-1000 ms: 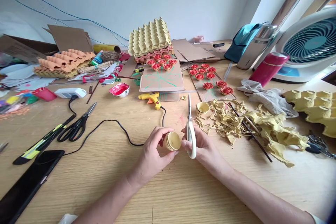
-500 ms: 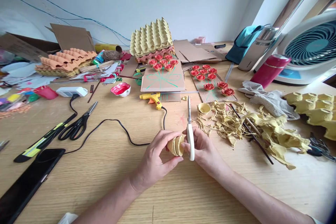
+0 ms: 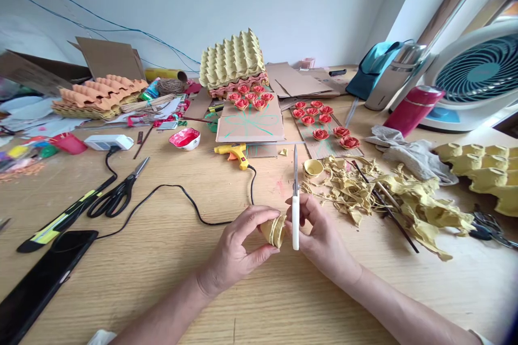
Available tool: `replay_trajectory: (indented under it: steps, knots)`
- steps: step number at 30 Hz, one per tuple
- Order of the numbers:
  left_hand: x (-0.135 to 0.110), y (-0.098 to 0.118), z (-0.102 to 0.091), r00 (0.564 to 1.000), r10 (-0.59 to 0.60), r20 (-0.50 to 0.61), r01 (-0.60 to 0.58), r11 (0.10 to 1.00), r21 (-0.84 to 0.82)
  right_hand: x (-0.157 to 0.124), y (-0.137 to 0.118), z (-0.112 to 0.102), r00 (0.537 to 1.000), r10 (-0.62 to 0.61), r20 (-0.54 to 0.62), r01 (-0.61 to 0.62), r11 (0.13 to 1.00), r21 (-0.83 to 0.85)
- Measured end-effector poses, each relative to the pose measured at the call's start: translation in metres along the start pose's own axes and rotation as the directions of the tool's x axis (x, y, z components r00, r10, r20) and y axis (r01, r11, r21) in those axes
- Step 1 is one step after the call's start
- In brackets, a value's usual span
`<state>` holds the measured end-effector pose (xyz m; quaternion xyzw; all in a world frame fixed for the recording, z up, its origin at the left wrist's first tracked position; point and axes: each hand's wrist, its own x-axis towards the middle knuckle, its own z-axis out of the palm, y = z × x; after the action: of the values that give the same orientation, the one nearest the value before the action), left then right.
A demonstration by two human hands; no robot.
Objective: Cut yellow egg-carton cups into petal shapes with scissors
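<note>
Between the fingers and thumb of my left hand (image 3: 238, 242) are nested yellow egg-carton cups (image 3: 274, 230), tipped with their rims to the right. My right hand (image 3: 321, 234) grips white-handled scissors (image 3: 295, 210), blades upright and pointing away from me. Its fingertips are close to the cups' rims; whether they touch is hard to make out. Beyond my right hand lie a pile of yellow carton scraps (image 3: 348, 188) and another cut cup (image 3: 313, 167).
A yellow glue gun (image 3: 234, 152) with its black cord (image 3: 178, 187) lies ahead. Black scissors (image 3: 117, 194), a cutter knife (image 3: 65, 221) and a phone (image 3: 44, 285) are at left. Red carton roses (image 3: 319, 133) sit on cardboard. A fan (image 3: 481, 75) stands at right.
The nested cups have tilted slightly, rims turning a little downward to the right. The scissors have turned more edge-on in my right hand. The view has shifted slightly.
</note>
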<state>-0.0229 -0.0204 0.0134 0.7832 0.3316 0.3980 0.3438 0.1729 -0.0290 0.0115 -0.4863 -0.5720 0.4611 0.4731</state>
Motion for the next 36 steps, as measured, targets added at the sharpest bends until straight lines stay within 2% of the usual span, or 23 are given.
replay_trajectory:
  steps: [6, 8, 10, 11, 13, 16, 19, 22, 26, 30, 33, 36]
  knots:
    - [0.0, 0.0, 0.0, 1.0, -0.016, -0.019, 0.015, 0.999, -0.033, 0.0, 0.004, 0.0, 0.995, -0.101, -0.025, 0.097, 0.989, -0.116]
    - [0.0, -0.001, 0.001, 0.997, -0.069, -0.018, 0.067, 0.993, -0.096, 0.0, 0.003, 0.001, 0.994, -0.099, -0.04, 0.093, 0.987, -0.129]
    - [0.0, -0.001, 0.003, 0.983, -0.183, -0.01, 0.175, 0.958, -0.227, 0.0, 0.002, 0.001, 0.997, -0.079, -0.026, 0.076, 0.992, -0.1]
    - [0.001, -0.001, 0.003, 0.967, -0.256, 0.0, 0.243, 0.916, -0.319, 0.0, 0.001, 0.0, 0.998, -0.065, -0.009, 0.064, 0.996, -0.062]
    - [0.003, -0.002, 0.003, 0.916, -0.397, 0.056, 0.364, 0.768, -0.527, 0.001, 0.002, -0.002, 0.999, -0.038, 0.032, 0.037, 0.998, 0.047]
    - [0.005, -0.005, 0.001, 0.861, -0.476, 0.177, 0.426, 0.489, -0.761, 0.004, 0.005, -0.008, 0.998, -0.039, 0.041, 0.032, 0.986, 0.167]
    - [0.005, -0.01, -0.001, 0.825, -0.483, 0.292, 0.466, 0.29, -0.836, 0.005, 0.006, -0.012, 0.996, -0.071, 0.058, 0.06, 0.983, 0.175]
    - [0.004, -0.013, 0.0, 0.79, -0.475, 0.389, 0.52, 0.18, -0.835, 0.003, 0.003, -0.011, 0.989, -0.084, 0.12, 0.065, 0.985, 0.159]
    - [0.002, -0.015, 0.003, 0.767, -0.456, 0.452, 0.554, 0.116, -0.824, 0.0, 0.0, -0.006, 0.986, -0.076, 0.146, 0.055, 0.988, 0.145]
    - [0.0, -0.018, 0.005, 0.746, -0.425, 0.513, 0.591, 0.069, -0.804, -0.001, 0.005, -0.004, 0.981, -0.052, 0.189, 0.006, 0.972, 0.237]
    - [0.0, -0.02, 0.005, 0.734, -0.4, 0.549, 0.62, 0.064, -0.782, -0.002, 0.007, -0.004, 0.986, -0.052, 0.161, 0.017, 0.977, 0.212]
    - [0.001, -0.019, 0.003, 0.745, -0.414, 0.523, 0.609, 0.104, -0.786, -0.002, 0.005, -0.004, 0.986, -0.08, 0.144, 0.06, 0.989, 0.133]
